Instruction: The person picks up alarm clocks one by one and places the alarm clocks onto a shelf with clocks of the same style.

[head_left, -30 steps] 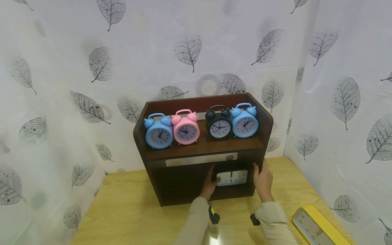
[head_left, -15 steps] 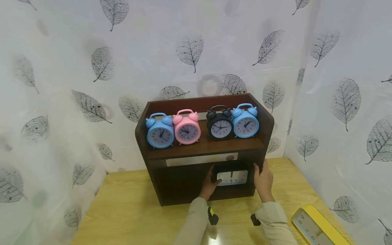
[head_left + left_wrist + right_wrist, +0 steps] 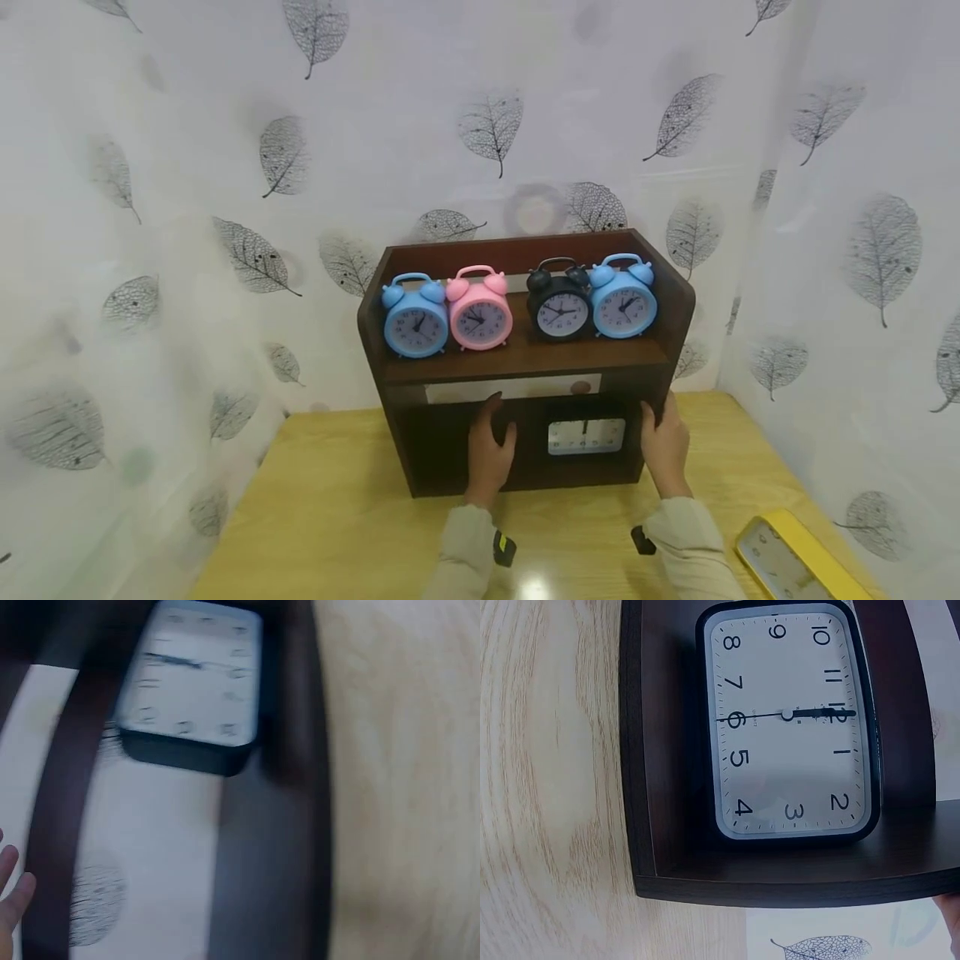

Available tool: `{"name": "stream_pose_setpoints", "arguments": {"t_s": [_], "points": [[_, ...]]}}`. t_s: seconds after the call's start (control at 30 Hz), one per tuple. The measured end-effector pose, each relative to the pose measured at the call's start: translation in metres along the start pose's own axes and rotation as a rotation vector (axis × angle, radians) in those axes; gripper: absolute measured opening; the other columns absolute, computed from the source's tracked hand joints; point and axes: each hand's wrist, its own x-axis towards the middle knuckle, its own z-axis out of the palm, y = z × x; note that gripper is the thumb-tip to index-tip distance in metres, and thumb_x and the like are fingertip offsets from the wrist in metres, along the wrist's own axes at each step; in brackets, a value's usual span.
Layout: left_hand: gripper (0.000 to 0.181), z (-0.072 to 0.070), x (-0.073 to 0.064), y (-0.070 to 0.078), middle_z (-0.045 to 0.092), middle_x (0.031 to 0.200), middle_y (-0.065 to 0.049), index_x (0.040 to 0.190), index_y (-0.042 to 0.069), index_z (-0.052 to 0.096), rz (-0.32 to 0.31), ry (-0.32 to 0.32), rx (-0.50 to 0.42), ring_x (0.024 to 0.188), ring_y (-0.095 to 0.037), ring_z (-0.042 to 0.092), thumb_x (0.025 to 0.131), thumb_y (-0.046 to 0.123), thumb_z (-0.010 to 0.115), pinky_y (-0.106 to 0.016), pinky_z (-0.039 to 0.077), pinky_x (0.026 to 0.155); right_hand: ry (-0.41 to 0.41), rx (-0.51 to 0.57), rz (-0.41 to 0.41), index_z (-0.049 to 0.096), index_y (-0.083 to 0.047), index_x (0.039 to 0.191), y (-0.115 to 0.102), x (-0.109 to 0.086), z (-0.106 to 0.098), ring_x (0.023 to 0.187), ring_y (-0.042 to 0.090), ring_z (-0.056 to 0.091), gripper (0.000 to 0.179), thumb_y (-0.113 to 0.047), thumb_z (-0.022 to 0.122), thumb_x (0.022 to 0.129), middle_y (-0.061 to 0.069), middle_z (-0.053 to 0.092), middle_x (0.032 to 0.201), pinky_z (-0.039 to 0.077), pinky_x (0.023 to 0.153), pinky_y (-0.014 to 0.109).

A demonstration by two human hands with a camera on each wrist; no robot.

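Note:
A dark brown two-tier shelf (image 3: 525,358) stands on the table. In its lower compartment, at the right end, a black rectangular clock (image 3: 791,720) stands upright with its white face forward. My left hand (image 3: 489,454) is in front of the lower compartment, left of that clock and apart from it, thumb and fingers spread with nothing between them; a few fingertips show at the edge of the left wrist view. My right hand (image 3: 663,446) holds the shelf's right side panel, thumb at the inner side and fingers outside. In the right wrist view only a bit of it shows.
On the upper tier stand a blue twin-bell alarm clock (image 3: 415,327), a pink one (image 3: 480,321), a black one (image 3: 560,312) and another blue one (image 3: 624,308). A yellow rectangular clock (image 3: 802,546) lies on the wooden table (image 3: 322,517) at front right. Leaf-patterned sheeting (image 3: 420,125) hangs behind.
My left hand has let go of the black rectangular clock and moved left, away from it. My right hand stays at the side panel. The head view has shifted slightly.

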Motion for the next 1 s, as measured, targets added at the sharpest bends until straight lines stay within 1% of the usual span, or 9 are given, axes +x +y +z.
{"name": "stream_pose_setpoints", "arguments": {"t_s": [0.27, 0.37, 0.43, 0.53, 0.63, 0.7, 0.77, 0.9, 1.0], "points": [[0.044, -0.042, 0.004, 0.004, 0.061, 0.109, -0.011, 0.117, 0.003, 0.057, 0.202, 0.286, 0.159, 0.102, -0.025, 0.057, 0.074, 0.001, 0.068, -0.034, 0.045, 0.088, 0.006, 0.012, -0.007, 0.048, 0.008, 0.119, 0.002, 0.001, 0.000, 0.080, 0.062, 0.053, 0.033, -0.006, 0.058, 0.090, 0.041, 0.059, 0.096, 0.038, 0.069, 0.065], [0.041, -0.055, 0.004, 0.001, 0.061, 0.105, -0.013, 0.111, 0.000, 0.060, 0.265, 0.416, 0.163, 0.099, -0.027, 0.056, 0.071, -0.001, 0.067, -0.031, 0.042, 0.090, 0.005, 0.014, 0.000, 0.048, 0.008, 0.119, 0.002, 0.000, 0.001, 0.081, 0.062, 0.053, 0.033, -0.006, 0.058, 0.090, 0.041, 0.059, 0.096, 0.038, 0.070, 0.065], [0.031, -0.064, 0.005, -0.001, 0.061, 0.102, -0.015, 0.107, -0.001, 0.061, 0.294, 0.514, 0.149, 0.097, -0.028, 0.055, 0.076, 0.004, 0.066, -0.030, 0.039, 0.092, 0.005, 0.014, 0.004, 0.048, 0.008, 0.119, 0.002, 0.001, 0.001, 0.083, 0.062, 0.053, 0.034, -0.006, 0.058, 0.090, 0.041, 0.059, 0.097, 0.038, 0.071, 0.065], [0.030, -0.077, 0.008, -0.004, 0.059, 0.098, -0.017, 0.104, -0.002, 0.060, 0.300, 0.670, 0.154, 0.094, -0.030, 0.051, 0.076, 0.005, 0.067, -0.032, 0.034, 0.092, 0.003, 0.019, -0.001, 0.048, 0.007, 0.119, 0.002, 0.001, 0.001, 0.082, 0.062, 0.053, 0.034, -0.006, 0.058, 0.090, 0.041, 0.059, 0.097, 0.038, 0.070, 0.065], [0.038, -0.089, 0.012, -0.010, 0.054, 0.100, -0.018, 0.107, -0.002, 0.056, 0.244, 0.767, 0.187, 0.094, -0.031, 0.044, 0.073, 0.006, 0.070, -0.037, 0.026, 0.089, 0.005, 0.029, -0.006, 0.049, 0.007, 0.119, 0.001, 0.003, 0.001, 0.081, 0.061, 0.053, 0.033, -0.006, 0.058, 0.090, 0.041, 0.059, 0.095, 0.039, 0.069, 0.064], [0.046, -0.097, 0.015, -0.014, 0.051, 0.104, -0.019, 0.111, -0.002, 0.053, 0.182, 0.784, 0.197, 0.095, -0.031, 0.041, 0.069, 0.004, 0.072, -0.041, 0.023, 0.086, 0.003, 0.038, -0.003, 0.049, 0.006, 0.118, 0.001, 0.003, 0.001, 0.080, 0.061, 0.053, 0.033, -0.006, 0.058, 0.089, 0.041, 0.059, 0.095, 0.038, 0.068, 0.064], [0.050, -0.104, 0.017, -0.018, 0.050, 0.111, -0.019, 0.117, -0.001, 0.050, 0.106, 0.751, 0.184, 0.101, -0.031, 0.041, 0.073, 0.005, 0.073, -0.043, 0.024, 0.089, -0.007, 0.046, 0.005, 0.049, 0.006, 0.118, 0.002, 0.003, 0.001, 0.082, 0.061, 0.054, 0.033, -0.006, 0.058, 0.090, 0.041, 0.059, 0.096, 0.038, 0.069, 0.063], [0.059, -0.115, 0.021, -0.021, 0.048, 0.131, -0.016, 0.132, 0.001, 0.043, -0.031, 0.602, 0.129, 0.120, -0.030, 0.044, 0.079, 0.005, 0.070, -0.045, 0.034, 0.101, -0.048, 0.052, 0.025, 0.048, 0.006, 0.121, 0.002, 0.004, -0.002, 0.087, 0.061, 0.054, 0.034, -0.006, 0.057, 0.091, 0.041, 0.058, 0.100, 0.039, 0.071, 0.063], [0.065, -0.121, 0.025, -0.021, 0.045, 0.141, -0.015, 0.140, 0.003, 0.038, -0.108, 0.477, 0.114, 0.129, -0.031, 0.044, 0.082, 0.003, 0.068, -0.048, 0.037, 0.103, -0.087, 0.050, 0.037, 0.046, 0.006, 0.122, -0.001, 0.005, -0.005, 0.090, 0.061, 0.054, 0.035, -0.007, 0.056, 0.092, 0.041, 0.057, 0.104, 0.040, 0.073, 0.063]]}}
